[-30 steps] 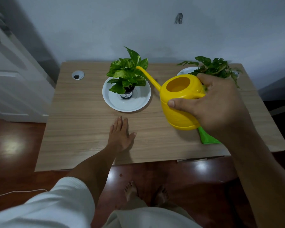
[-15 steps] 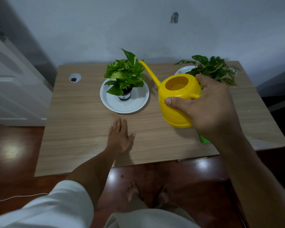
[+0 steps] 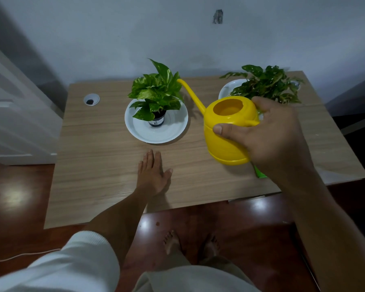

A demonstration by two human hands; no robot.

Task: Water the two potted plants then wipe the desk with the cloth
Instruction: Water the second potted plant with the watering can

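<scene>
My right hand point(image 3: 270, 140) grips the handle of a yellow watering can point(image 3: 226, 131), held above the wooden desk point(image 3: 105, 157). Its long spout points up-left, its tip at the leaves of the left potted plant point(image 3: 156, 91), which stands in a dark pot on a white saucer point(image 3: 173, 129). The second potted plant point(image 3: 266, 84) sits on another white saucer point(image 3: 230, 87) at the back right, partly behind my hand. A green cloth point(image 3: 260, 173) peeks out under my right wrist. My left hand point(image 3: 153, 175) rests flat on the desk, fingers straight.
A round cable hole point(image 3: 91, 99) is set in the desk's back left. The grey wall runs right behind the desk. A white door point(image 3: 13, 114) stands to the left. My bare feet point(image 3: 190, 243) stand on the dark glossy floor below the front edge.
The watering can's spout has stayed at the left plant's leaves while the view shifted slightly. My left hand has not moved.
</scene>
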